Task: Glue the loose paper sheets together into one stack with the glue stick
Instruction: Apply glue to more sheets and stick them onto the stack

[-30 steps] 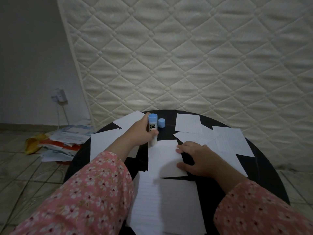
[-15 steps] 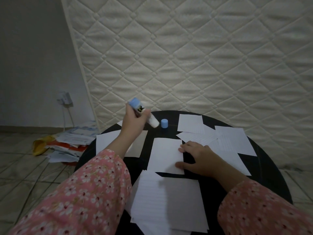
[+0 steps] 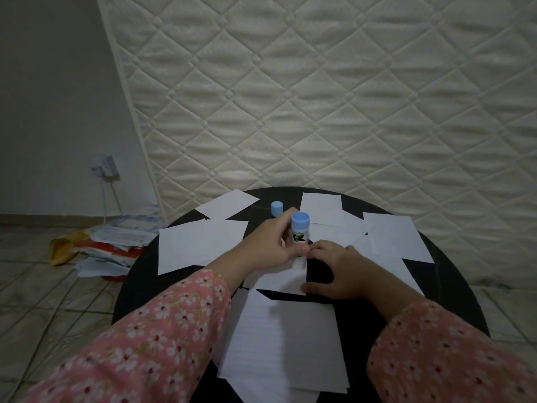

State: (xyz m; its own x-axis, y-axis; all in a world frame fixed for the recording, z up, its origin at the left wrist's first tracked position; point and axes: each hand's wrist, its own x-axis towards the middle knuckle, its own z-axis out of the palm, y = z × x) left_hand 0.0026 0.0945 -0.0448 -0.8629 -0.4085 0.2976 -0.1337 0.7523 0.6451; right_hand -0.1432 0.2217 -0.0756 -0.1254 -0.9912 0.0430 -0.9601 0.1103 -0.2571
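My left hand [image 3: 268, 245] grips the glue stick [image 3: 300, 231], blue end up, its lower tip down at the far right corner of a small white sheet [image 3: 280, 279] in the middle of the round black table [image 3: 453, 289]. My right hand [image 3: 337, 267] rests with spread fingers on that sheet's right edge. The blue cap [image 3: 276, 208] stands alone behind the hands. A larger stack of lined sheets [image 3: 286, 344] lies nearest me. More loose sheets lie at the left [image 3: 191, 245] and right [image 3: 392, 237].
A quilted white mattress [image 3: 319, 97] leans upright right behind the table. On the tiled floor to the left lies a pile of papers and a yellow bag [image 3: 110, 245]. A wall socket with a cable [image 3: 105, 167] is on the left wall.
My left hand lifted the glue stick off the sheet's top left, tilted it in the air, then brought it down upright at the sheet's far right corner. The right hand stayed on the sheet.
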